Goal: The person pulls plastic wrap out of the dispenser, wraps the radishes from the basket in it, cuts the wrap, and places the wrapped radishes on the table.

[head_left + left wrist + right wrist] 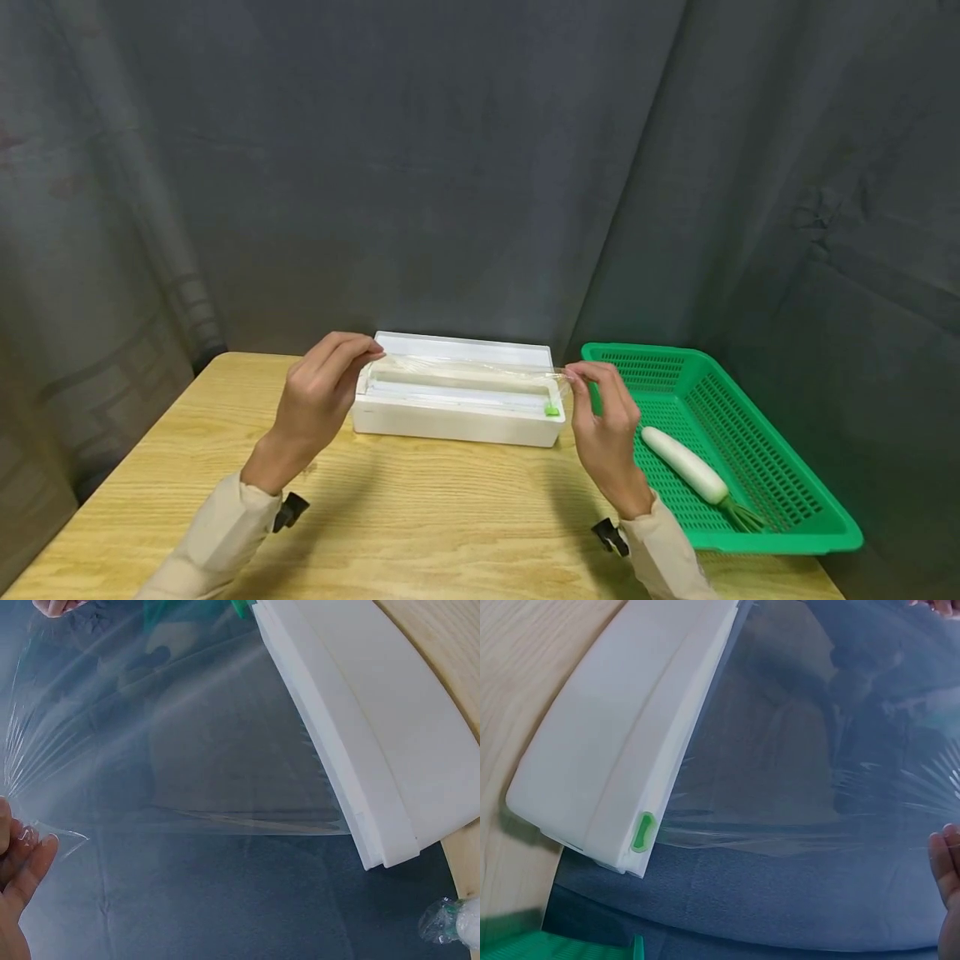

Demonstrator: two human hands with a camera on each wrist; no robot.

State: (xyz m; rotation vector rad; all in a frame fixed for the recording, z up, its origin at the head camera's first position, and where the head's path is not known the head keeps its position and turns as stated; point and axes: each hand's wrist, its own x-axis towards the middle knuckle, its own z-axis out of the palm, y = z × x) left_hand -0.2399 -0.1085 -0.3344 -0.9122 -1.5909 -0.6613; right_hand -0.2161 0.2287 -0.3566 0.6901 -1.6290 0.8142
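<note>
Green basket (pixel 776 546): radish (pixel 686 464) inside | white box (pixel 457 422): clear film (pixel 187 735) emerging | left grip (pixel 318 392), right grip (pixel 609 417): pinching clear film

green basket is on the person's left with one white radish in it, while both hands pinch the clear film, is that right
One thing is off: the head view shows the green basket on the person's right. The white radish does lie in it, and the left hand and right hand pinch the clear film.

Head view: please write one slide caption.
Left hand and right hand hold clear film by a white box; radish in green basket.
</note>
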